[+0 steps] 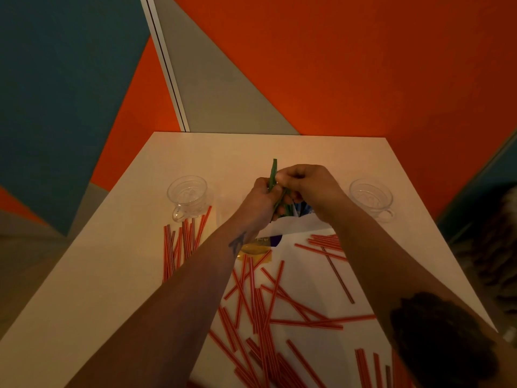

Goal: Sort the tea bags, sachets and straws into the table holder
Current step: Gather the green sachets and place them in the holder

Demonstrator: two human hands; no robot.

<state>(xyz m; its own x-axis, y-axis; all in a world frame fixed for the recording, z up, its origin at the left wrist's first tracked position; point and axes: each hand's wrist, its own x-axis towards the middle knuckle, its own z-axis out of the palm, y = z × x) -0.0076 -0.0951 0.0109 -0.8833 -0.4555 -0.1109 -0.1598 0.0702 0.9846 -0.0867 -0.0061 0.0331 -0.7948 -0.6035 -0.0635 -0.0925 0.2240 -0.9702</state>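
Here, both hands meeting at the far middle of the table, over a white holder only partly seen behind the wrists. Left hand curled round a bunch of green sachets, long axis near upright, tip pointing far and a little right. Right hand curled too, fingertips pinching at the top of the same bunch; which hand carries the weight cannot be told. Holder directly below and just near of the hands, so the drop is probably short and straight down. Sachets: slim, flat, dark green, pressed tight together; count not readable. Something blue showing beneath the right hand, kind unclear. Red-and-white straws scattered near, between the forearms; a tidier group to the left by a glass cup. Second cup on the right, well apart. Yellow packet lying just near of the holder.
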